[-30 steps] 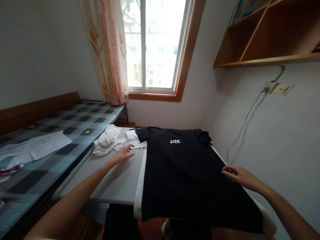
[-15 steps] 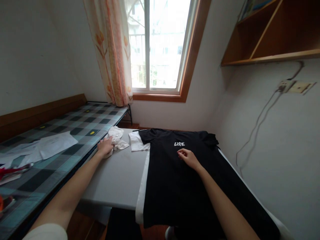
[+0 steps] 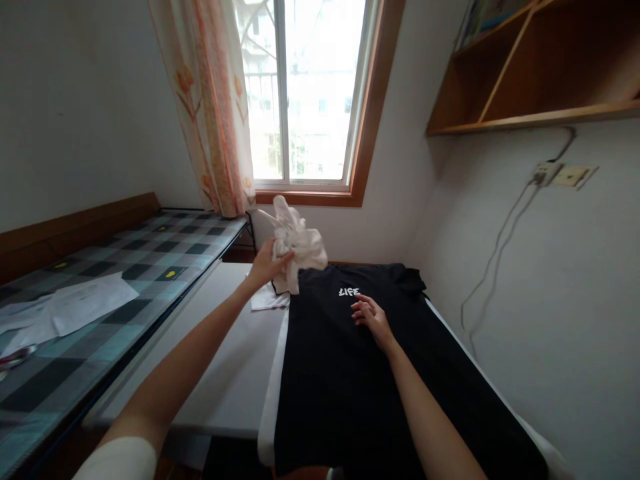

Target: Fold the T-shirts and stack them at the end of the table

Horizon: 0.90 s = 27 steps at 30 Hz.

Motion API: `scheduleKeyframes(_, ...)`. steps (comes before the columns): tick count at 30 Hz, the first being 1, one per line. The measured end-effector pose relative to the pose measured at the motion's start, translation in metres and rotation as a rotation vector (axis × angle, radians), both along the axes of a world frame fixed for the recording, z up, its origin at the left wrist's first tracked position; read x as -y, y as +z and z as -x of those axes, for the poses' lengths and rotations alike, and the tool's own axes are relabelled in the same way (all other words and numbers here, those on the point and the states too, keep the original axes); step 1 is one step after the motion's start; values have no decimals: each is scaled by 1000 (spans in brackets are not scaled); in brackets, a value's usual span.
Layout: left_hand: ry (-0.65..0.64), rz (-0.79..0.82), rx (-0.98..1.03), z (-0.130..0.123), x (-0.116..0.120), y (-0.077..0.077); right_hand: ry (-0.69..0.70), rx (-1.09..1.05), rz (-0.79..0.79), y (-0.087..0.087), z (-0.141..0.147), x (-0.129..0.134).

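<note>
A crumpled white cloth (image 3: 300,244) is gripped in my left hand (image 3: 270,264), raised above the far part of the table. Below and to its right, a black T-shirt (image 3: 330,373) with white lettering lies spread out flat. My right hand (image 3: 373,320) is over the shirt near the lettering, its fingers loosely apart and nothing in them. Whether it touches the fabric I cannot tell. A folded white piece of cloth (image 3: 269,300) sticks out from under the shirt's left sleeve, which the held cloth partly covers.
The grey-white table (image 3: 220,353) meets a bed with a checked cover (image 3: 120,257) on the left, where white papers (image 3: 93,303) lie. A wooden shelf (image 3: 505,117) hangs at upper right above a wall socket with a cable (image 3: 493,257). A curtain (image 3: 210,100) hangs beside the window.
My left hand has picked the white cloth up off the table by the bed and carried it up and right. The right hand's fingers have spread a little; the view has shifted slightly.
</note>
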<state>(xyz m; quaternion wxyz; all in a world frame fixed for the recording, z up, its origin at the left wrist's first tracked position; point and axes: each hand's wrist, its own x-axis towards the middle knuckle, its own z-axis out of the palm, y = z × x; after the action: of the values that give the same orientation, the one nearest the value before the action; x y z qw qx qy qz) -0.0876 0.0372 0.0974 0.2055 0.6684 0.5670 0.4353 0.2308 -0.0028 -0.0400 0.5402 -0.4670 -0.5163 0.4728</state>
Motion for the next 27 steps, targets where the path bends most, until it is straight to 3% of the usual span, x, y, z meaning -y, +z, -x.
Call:
scheduleKeyframes(4, -220, 23, -218, -57, 9, -47, -29, -145, 11, -7, -3, -1)
scheduleKeyframes(8, -250, 134, -210, -72, 3, -87, -172, -73, -11, -19, -7, -9)
scheduleKeyframes(15, -150, 47, 108, -56, -21, -113, -185, 37, 8, -21, -9, -16)
scheduleKeyframes(21, -96, 26, 41, -56, -3, -145, -244, 196, -106, -18, -5, -12)
scheduleKeyframes(27, -127, 36, -12, -57, 3, -147, -216, 387, -131, -20, -4, -7)
